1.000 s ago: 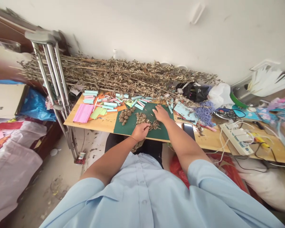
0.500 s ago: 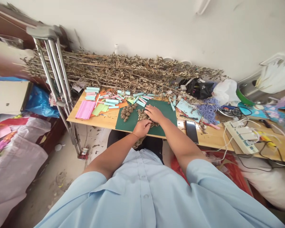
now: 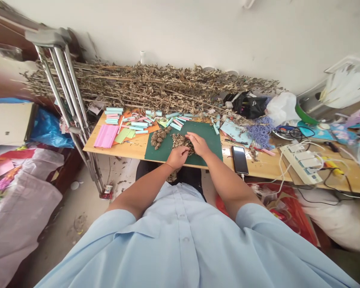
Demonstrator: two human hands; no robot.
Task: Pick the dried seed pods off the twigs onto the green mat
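White wall [image 3: 174, 32] behind a pale wooden worktop [image 3: 136, 150]; on it, a flat dark-green mat [image 3: 213, 140]. Mid-mat, a heap of dry brown plant scraps [image 3: 179, 141], more compact than a second ago, so apparently gathering well. Left hand [image 3: 178, 157] curled toward the mat's near edge, right hand [image 3: 198, 144] swept inward, half-cupped; no telling what either grips.

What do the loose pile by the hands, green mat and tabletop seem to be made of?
Pile: probably dried plant matter, matte, from its crumbly brown bits.
Mat: perhaps plastic or rubber, given its even, dull surface.
Tabletop: likely wood or laminate, smooth, from its tan colour.
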